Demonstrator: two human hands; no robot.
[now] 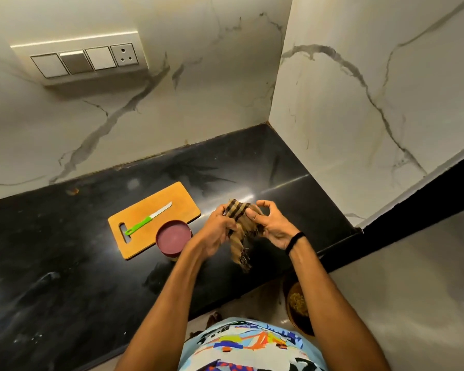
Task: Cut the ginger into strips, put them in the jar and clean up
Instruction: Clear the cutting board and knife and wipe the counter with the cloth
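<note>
- Ginger is unseen; lidded jar [174, 238] stands at chopping board's [172, 199] 5 o'clock.
- Clean-up is judged under way: striped cloth [236, 210] is gripped by left hand [220, 228] and right hand [272, 226].
- Next, wiping of the worktop [65, 250] is called for.

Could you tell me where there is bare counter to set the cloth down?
Bare counter lies left of the cutting board and in the corner behind it. Crowded by the jar, where left hand and right hand hold the cloth.

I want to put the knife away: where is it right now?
In the head view the green-handled knife lies flat on the wooden cutting board, left of centre, just behind the maroon-lidded jar.
</note>
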